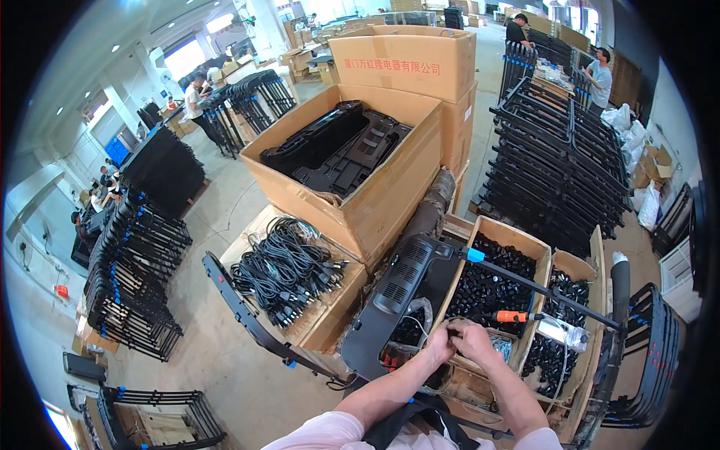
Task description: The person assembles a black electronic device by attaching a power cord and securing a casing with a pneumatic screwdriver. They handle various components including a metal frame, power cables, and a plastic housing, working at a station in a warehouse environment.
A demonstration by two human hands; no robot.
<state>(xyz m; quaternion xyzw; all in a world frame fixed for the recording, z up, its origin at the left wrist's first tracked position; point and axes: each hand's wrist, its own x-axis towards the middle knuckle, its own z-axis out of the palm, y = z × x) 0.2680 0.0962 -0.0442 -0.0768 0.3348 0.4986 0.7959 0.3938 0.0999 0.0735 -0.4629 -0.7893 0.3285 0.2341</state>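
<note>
My left hand (441, 342) and my right hand (472, 339) meet at the near edge of a wooden bin (452, 289) filled with small black parts (491, 277). The fingers of both are bent and pressed together; whatever they hold is hidden or too small to name. Just left of them lies a long black plastic cover (397, 289) with vent slots. A black tube (525, 281) with a blue piece at its end crosses over the bin. To the right, an orange-handled tool (513, 316) rests across the bins.
Black power cords (289, 266) with plugs are heaped on a carton at left. Ahead, a large open carton (375, 225) holds black plastic covers. Stacked black frames stand at right (555, 165) and left (139, 270). Several people work farther off.
</note>
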